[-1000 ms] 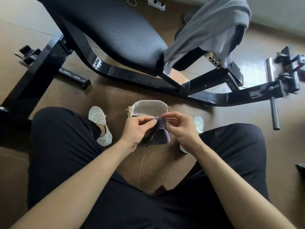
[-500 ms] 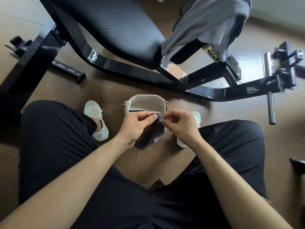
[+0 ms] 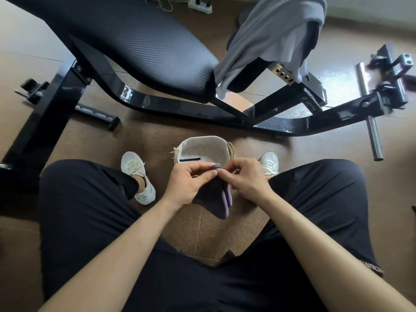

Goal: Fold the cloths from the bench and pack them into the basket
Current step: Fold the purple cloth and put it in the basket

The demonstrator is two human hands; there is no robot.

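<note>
Black padded weight bench (image 3: pixel 139 46) on a black steel frame fills the upper view. A large grey cloth (image 3: pixel 270 34) is draped over its right end, unfolded and hanging down.

Person seated facing the bench, dark trousers, white trainers on a brown speckled floor (image 3: pixel 202 230).

Small woven basket with a pale fabric liner (image 3: pixel 202 149) stands on the floor between the feet, just beyond the hands. It looks nearly empty; a thin dark strip shows at its near inner edge, identity unclear.

Small dark purple cloth (image 3: pixel 217 200) held in the air between the knees, just in front of the basket, hanging in doubled layers.

Left hand (image 3: pixel 189 185): thumb and fingers pinched on the cloth's top edge. Right hand (image 3: pixel 245 176): fingertips pinched on the same edge, touching the left.

Step, as judged: folding the purple cloth, aligning its top corners.

Next move calls for: one more fold or flattening, then lowering it forward into the basket. The grey cloth is yet to be done.
</note>
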